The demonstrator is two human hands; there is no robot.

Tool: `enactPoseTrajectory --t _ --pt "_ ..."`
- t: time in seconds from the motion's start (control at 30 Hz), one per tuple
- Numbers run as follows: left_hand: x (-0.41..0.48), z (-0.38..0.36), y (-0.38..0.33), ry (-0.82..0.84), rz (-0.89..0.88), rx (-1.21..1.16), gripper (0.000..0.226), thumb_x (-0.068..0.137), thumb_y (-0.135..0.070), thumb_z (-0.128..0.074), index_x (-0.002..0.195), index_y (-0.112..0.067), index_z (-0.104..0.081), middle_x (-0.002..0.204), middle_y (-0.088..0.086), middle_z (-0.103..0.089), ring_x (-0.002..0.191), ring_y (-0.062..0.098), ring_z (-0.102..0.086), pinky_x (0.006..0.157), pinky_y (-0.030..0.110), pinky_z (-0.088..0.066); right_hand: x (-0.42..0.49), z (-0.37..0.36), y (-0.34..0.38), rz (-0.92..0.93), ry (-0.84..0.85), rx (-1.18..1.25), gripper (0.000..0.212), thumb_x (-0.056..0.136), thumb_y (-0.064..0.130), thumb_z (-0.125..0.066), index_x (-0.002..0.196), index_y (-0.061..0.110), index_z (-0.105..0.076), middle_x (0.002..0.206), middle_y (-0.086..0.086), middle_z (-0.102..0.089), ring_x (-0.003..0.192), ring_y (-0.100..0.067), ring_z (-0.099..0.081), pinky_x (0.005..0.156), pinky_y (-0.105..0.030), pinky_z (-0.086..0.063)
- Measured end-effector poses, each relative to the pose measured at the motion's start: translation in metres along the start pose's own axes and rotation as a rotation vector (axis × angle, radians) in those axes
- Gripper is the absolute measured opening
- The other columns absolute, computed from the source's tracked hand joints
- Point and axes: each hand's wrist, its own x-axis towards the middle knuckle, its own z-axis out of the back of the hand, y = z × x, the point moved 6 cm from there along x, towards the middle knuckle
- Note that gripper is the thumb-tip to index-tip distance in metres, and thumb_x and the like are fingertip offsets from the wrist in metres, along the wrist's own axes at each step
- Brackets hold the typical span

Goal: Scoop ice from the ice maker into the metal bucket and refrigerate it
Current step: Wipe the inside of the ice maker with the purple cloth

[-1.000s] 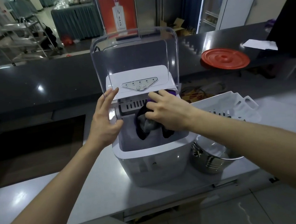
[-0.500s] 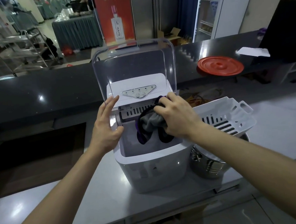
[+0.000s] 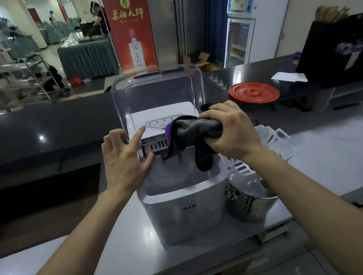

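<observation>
A white ice maker [image 3: 183,210] stands on the grey counter, its clear lid [image 3: 158,90] raised upright. My right hand [image 3: 231,132] grips a grey and purple cloth [image 3: 189,138] above the open ice compartment, and the cloth's loose end hangs down into it. My left hand [image 3: 122,158] rests on the maker's left top edge, fingers loosely spread and the index finger reaching toward the control panel. The metal bucket [image 3: 249,204] stands right beside the maker, with a white slotted basket [image 3: 272,148] lying across its mouth.
A red round lid [image 3: 254,92] and a white paper [image 3: 290,77] lie on the dark raised bar counter behind. A glass-door fridge [image 3: 239,38] stands at the back right. A dark sunken area [image 3: 38,200] lies left of the maker. The counter's front edge is close to me.
My right hand has lifted the cloth up out of the ice compartment to about panel height. My left hand's fingers have spread and loosened on the maker's edge. The view has tilted up.
</observation>
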Motion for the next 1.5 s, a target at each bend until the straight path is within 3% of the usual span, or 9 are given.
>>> enactPoseTrajectory --t 0.23,0.43,0.5,0.7,0.87,1.07,1.2,1.33,1.5 --pt "0.019 0.009 -0.059 -0.006 -0.108 -0.319 0.054 0.095 -0.022 -0.072 0.147 -0.017 -0.059 0.108 -0.001 -0.054 0.101 0.022 -0.055 0.093 0.04 -0.051 -0.015 0.05 -0.027 -0.125 -0.158 0.052 0.042 0.071 0.017 -0.079 0.114 0.019 -0.08 0.11 0.003 -0.074 0.108 -0.022 -0.063 0.1 -0.025 -0.044" --pt "0.03 0.007 -0.122 0.047 -0.08 -0.491 0.035 0.097 -0.024 -0.072 0.132 -0.021 -0.068 0.108 -0.011 -0.059 0.093 0.005 -0.059 0.087 0.028 -0.055 -0.017 0.092 -0.068 -0.142 -0.245 0.099 0.043 0.072 0.017 -0.081 0.114 0.026 -0.079 0.11 0.012 -0.072 0.107 -0.008 -0.057 0.097 -0.017 -0.042" --pt "0.031 0.005 -0.144 0.072 -0.052 -0.515 0.021 0.099 -0.029 -0.071 0.119 -0.021 -0.072 0.097 -0.011 -0.067 0.082 0.006 -0.063 0.081 0.032 -0.058 -0.018 0.103 -0.083 -0.144 -0.252 0.127 0.042 0.073 0.016 -0.082 0.114 0.026 -0.079 0.11 0.013 -0.072 0.107 -0.008 -0.059 0.099 -0.024 -0.046" --pt "0.02 -0.024 -0.191 0.328 0.241 -0.34 0.026 0.099 -0.047 -0.068 0.084 -0.026 -0.071 0.071 -0.01 -0.07 0.074 0.016 -0.069 0.069 0.036 -0.058 -0.023 0.133 -0.131 -0.103 -0.254 0.216 0.042 0.074 0.017 -0.081 0.116 0.021 -0.08 0.112 0.006 -0.076 0.109 -0.017 -0.065 0.101 -0.044 -0.053" --pt "0.004 -0.036 -0.208 0.506 0.376 -0.138 0.029 0.098 -0.051 -0.067 0.09 -0.025 -0.074 0.086 -0.003 -0.072 0.081 0.019 -0.069 0.077 0.041 -0.063 -0.031 0.141 -0.164 -0.153 -0.302 0.398 0.045 0.075 0.01 -0.085 0.116 0.026 -0.078 0.112 0.005 -0.076 0.108 -0.016 -0.069 0.095 -0.044 -0.059" --pt "0.0 -0.037 -0.214 0.552 0.498 -0.022 0.032 0.089 -0.023 -0.075 0.065 -0.004 -0.065 0.063 0.008 -0.063 0.059 0.025 -0.061 0.052 0.034 -0.05 -0.046 0.128 -0.179 -0.236 -0.238 0.578 0.048 0.077 0.011 -0.092 0.122 0.017 -0.077 0.117 0.003 -0.077 0.11 -0.013 -0.071 0.099 -0.042 -0.058" --pt "0.002 -0.037 -0.215 0.582 0.544 -0.046 0.039 0.093 -0.03 -0.083 0.07 -0.001 -0.07 0.068 0.012 -0.067 0.067 0.028 -0.069 0.057 0.034 -0.05 -0.056 0.123 -0.186 -0.271 -0.251 0.596 0.07 0.076 0.016 -0.095 0.138 0.017 -0.062 0.12 0.017 -0.071 0.111 0.001 -0.068 0.097 -0.027 -0.057" --pt "0.0 -0.033 -0.224 0.53 0.521 -0.167 0.034 0.096 -0.023 -0.074 0.076 0.003 -0.077 0.074 0.017 -0.076 0.077 0.031 -0.076 0.057 0.028 -0.055 -0.068 0.114 -0.197 -0.342 -0.252 0.634 0.069 0.07 0.029 -0.099 0.126 0.027 -0.06 0.108 0.025 -0.072 0.103 0.004 -0.07 0.086 -0.016 -0.055" --pt "0.004 -0.027 -0.23 0.504 0.473 -0.214 0.034 0.1 -0.024 -0.07 0.081 0.004 -0.07 0.075 0.016 -0.076 0.074 0.031 -0.073 0.058 0.031 -0.052 -0.085 0.1 -0.205 -0.384 -0.206 0.592 0.052 0.069 0.025 -0.092 0.114 0.026 -0.067 0.1 0.021 -0.075 0.092 -0.003 -0.073 0.079 -0.026 -0.059"
